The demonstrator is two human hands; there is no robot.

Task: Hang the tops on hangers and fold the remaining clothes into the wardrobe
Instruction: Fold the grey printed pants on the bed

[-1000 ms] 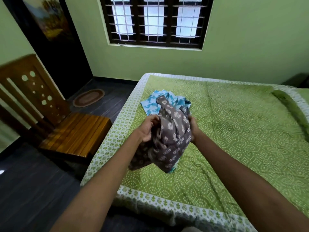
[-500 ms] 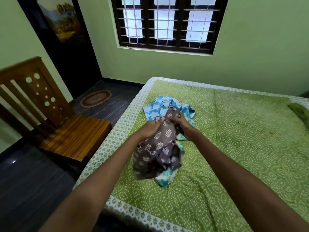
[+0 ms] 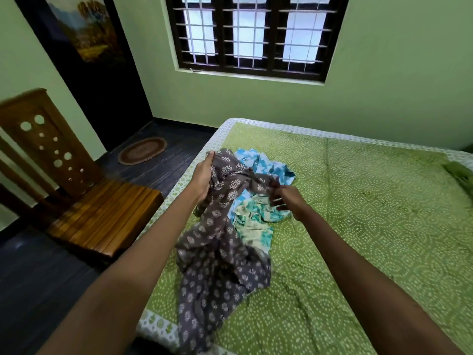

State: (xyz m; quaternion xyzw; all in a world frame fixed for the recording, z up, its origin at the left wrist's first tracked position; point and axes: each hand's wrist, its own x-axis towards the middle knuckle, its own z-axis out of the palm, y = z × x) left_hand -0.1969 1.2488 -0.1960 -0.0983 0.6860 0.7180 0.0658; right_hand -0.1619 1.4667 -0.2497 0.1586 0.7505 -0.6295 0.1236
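Note:
A grey-brown garment with a white flower print (image 3: 217,265) hangs stretched between my two hands above the bed. My left hand (image 3: 203,176) grips its upper left edge. My right hand (image 3: 285,198) pinches another part of its top edge. Its lower part drapes down over the near edge of the bed. Under it lies a blue and white patterned garment (image 3: 266,167) with a teal and cream one (image 3: 253,221) in front of it, both crumpled on the green bedspread (image 3: 371,226).
A wooden chair (image 3: 84,201) stands on the dark floor left of the bed. An oval mat (image 3: 142,151) lies by a dark door at the back left. A barred window sits in the green wall behind the bed. Something dark green lies at the bed's right edge (image 3: 460,175).
My hands have drawn apart, the left one up and to the left, and the bunched grey-brown garment has opened out and now trails down to the bed's near edge.

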